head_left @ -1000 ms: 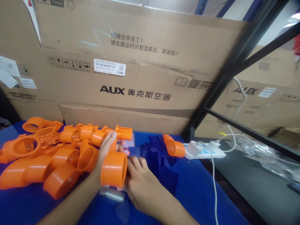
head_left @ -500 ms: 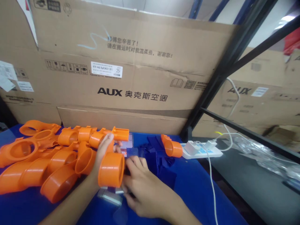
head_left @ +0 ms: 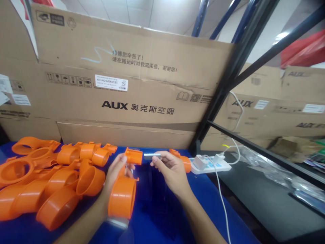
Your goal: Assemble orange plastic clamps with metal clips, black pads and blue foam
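Observation:
My left hand (head_left: pixel 117 173) is closed around an orange plastic part (head_left: pixel 122 196), which has a wide round ring at its lower end and a squared hollow end at the top. Between the thumb and fingers of my right hand (head_left: pixel 170 169) is a small silver-grey strip (head_left: pixel 152 155) with fine teeth along its upper edge. The strip points left at the hollow end, with a narrow gap between them. Below the ring, a pale, blurred object (head_left: pixel 117 222) lies partly hidden on the blue table surface (head_left: pixel 142 217).
Several similar orange parts (head_left: pixel 61 200) are heaped at the left. Another orange part (head_left: pixel 186 164) lies beside a white power strip (head_left: pixel 213 165) with a trailing white cable (head_left: pixel 220 200). Cardboard (head_left: pixel 142 81) stands behind, and a black metal frame (head_left: pixel 218 91) rises at the right.
My right hand has risen from beside the ring to the hollow end, and the toothed strip now shows in its fingers. The view has shifted slightly; my left hand still holds the orange part.

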Available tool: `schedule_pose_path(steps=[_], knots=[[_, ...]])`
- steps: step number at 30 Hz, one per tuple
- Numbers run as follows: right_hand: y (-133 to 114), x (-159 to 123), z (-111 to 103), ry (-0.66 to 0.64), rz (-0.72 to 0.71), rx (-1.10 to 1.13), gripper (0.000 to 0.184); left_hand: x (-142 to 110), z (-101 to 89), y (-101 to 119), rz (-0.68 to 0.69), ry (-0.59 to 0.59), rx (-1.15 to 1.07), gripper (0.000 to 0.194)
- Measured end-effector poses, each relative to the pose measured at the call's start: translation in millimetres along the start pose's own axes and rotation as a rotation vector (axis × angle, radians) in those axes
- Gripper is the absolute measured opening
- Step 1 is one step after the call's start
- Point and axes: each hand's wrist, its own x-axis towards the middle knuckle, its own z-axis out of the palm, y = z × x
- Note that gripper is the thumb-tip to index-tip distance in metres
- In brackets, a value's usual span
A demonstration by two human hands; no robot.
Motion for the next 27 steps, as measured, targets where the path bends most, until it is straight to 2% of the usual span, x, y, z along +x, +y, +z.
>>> schedule_pose_path(steps=[4, 11, 16, 22, 27], knots=[[4.6, 1.6, 1.0, 0.028, 0.045, 0.053, 0.022, -2.9, 5.4, -5.2, 0.049, -0.018, 0.080, 0.041], [0.3, 0.4, 1.5, 0.037, 0.040, 0.042, 0.028, -8.8, 13.4, -1.9, 0.023, -0.003, 0.094, 0.041], [0.9, -1.0, 5.4, 0.016, 0.040, 0.001, 0.033, -7.2, 11.3, -4.6, 0.042, 0.021, 0.107, 0.046], [3.1, -1.5, 4.7, -0.018, 0.044, -0.018, 0.030, -5.6, 6.0, -5.3, 0.055, 0.054, 0.140, 0.042], [4.1, -1.8, 2.2, -0.029, 0.023, -0.075, 0.029, 0.0, -3.2, -8.1, 0.066, 0.015, 0.177, 0.038]])
